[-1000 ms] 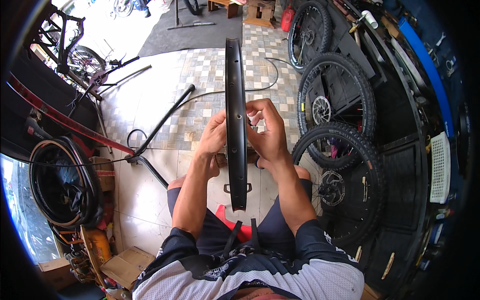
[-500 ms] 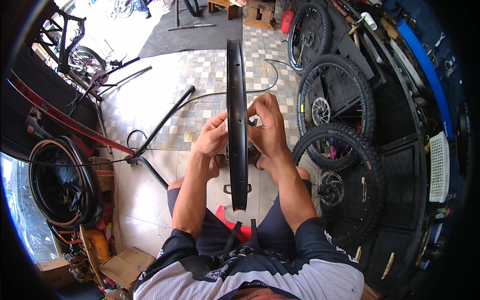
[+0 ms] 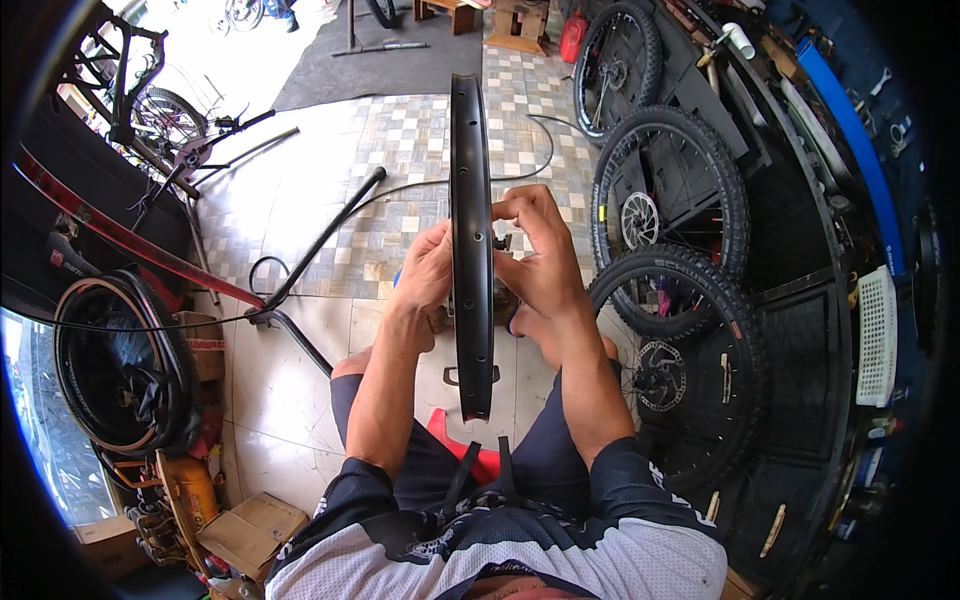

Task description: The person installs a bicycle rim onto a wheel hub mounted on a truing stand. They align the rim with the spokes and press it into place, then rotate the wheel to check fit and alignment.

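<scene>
A bare black bicycle wheel rim [image 3: 474, 300] with a row of spoke holes stands upright, edge-on, between my two hands. My left hand [image 3: 426, 275] is at its left side, fingers bent and closed against the rim; the fingertips are hidden behind it. On the right side my right hand [image 3: 543, 250] has its fingers curled toward the rim, thumb low and index finger bent above. What either hand pinches does not show. A small dark axle-like part [image 3: 503, 243] shows between the rim and my right hand.
Several tyred wheels with brake discs [image 3: 640, 220] lean along the right. To the left are a black stand tube [image 3: 335, 235], a red frame tube [image 3: 130, 235] and a bundle of tyres [image 3: 150, 375]. A dark cable [image 3: 430, 184] crosses the tiled floor. A cardboard box [image 3: 252, 533] lies at lower left.
My right hand's fingers have shifted slightly, uncovering more of the dark part beside the rim. My left hand has turned a little, its fingers further behind the rim. The rim stays nearly in place.
</scene>
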Demonstrator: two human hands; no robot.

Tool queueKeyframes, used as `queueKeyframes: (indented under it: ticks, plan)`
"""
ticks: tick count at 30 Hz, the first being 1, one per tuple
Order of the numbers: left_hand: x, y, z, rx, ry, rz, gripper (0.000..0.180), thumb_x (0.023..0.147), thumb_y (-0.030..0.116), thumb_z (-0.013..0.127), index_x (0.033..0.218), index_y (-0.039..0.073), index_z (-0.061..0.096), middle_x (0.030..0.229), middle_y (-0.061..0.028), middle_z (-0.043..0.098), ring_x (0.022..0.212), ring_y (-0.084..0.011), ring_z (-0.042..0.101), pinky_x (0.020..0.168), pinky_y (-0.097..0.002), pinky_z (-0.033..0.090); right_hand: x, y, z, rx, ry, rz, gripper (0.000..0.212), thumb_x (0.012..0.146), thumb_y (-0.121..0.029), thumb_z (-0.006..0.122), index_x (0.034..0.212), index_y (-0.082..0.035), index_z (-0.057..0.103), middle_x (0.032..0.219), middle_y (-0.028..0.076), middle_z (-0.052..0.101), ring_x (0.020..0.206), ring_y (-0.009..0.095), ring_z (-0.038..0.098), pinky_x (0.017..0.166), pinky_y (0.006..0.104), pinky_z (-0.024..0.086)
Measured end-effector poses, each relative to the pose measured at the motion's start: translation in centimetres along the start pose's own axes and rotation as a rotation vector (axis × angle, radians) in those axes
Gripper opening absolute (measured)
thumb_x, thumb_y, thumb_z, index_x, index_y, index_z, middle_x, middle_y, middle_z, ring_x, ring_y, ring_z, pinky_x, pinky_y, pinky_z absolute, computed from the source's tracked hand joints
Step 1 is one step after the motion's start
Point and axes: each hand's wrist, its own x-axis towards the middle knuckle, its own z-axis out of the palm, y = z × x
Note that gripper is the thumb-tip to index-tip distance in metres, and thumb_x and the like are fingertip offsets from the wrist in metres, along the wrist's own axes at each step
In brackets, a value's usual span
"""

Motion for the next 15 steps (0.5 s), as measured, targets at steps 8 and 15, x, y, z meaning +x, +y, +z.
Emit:
queueKeyframes:
  ticks: [8, 15]
  plan:
    - [0.0, 0.3, 1.3, 0.117, 0.078, 0.001, 0.041, 0.107, 0.041, 0.055, 0.095, 0.005, 0.070, 0.082, 0.0022, 0.065, 0.070, -0.0042, 0.059, 0.062, -0.0206, 0.048, 0.4, 0.8, -1.2, 0.062, -0.190, -0.069, 0.035, 0.094, -0.033, 0.074, 0.114, -0.005, 0.073, 0.118, 0.009, 0.059, 0.109, 0.027, 0.059, 0.091, 0.0375, 0.050]
    - [-0.1, 0.7, 1.3, 0.101, 0.077, -0.041, 0.038, 0.108, 0.038, 0.056, 0.100, 0.004, 0.072, 0.086, 0.0015, 0.068, 0.073, -0.0044, 0.061, 0.064, -0.0202, 0.049, 0.3, 1.7, -0.8, 0.045, -0.178, -0.017, 0.037, 0.091, -0.040, 0.075, 0.115, -0.012, 0.076, 0.113, 0.006, 0.056, 0.109, 0.023, 0.056, 0.089, 0.0359, 0.048]
